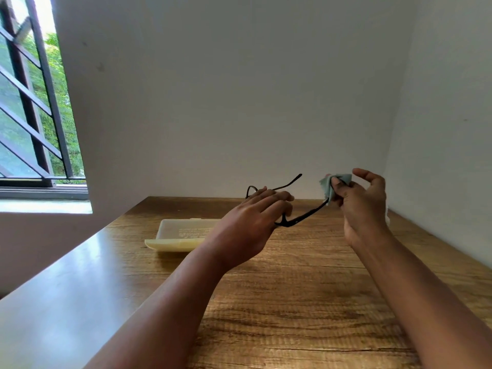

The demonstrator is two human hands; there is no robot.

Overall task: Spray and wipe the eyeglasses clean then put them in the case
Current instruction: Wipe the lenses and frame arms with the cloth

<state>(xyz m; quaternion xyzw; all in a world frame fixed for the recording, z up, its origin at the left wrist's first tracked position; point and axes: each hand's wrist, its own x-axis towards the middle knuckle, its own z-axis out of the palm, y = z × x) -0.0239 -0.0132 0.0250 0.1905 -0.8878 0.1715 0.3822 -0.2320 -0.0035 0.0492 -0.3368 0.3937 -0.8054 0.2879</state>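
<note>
Head view, eyeglasses point(300, 218) between both hands, cloth point(330, 186) on temple tip

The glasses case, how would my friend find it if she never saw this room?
Start at the wooden table by the window. On its far left part, behind the left hand, lies the glasses case. It is a pale cream box lying open and the only thing resting on the table; the black eyeglasses and cloth are held up in the hands.
</note>
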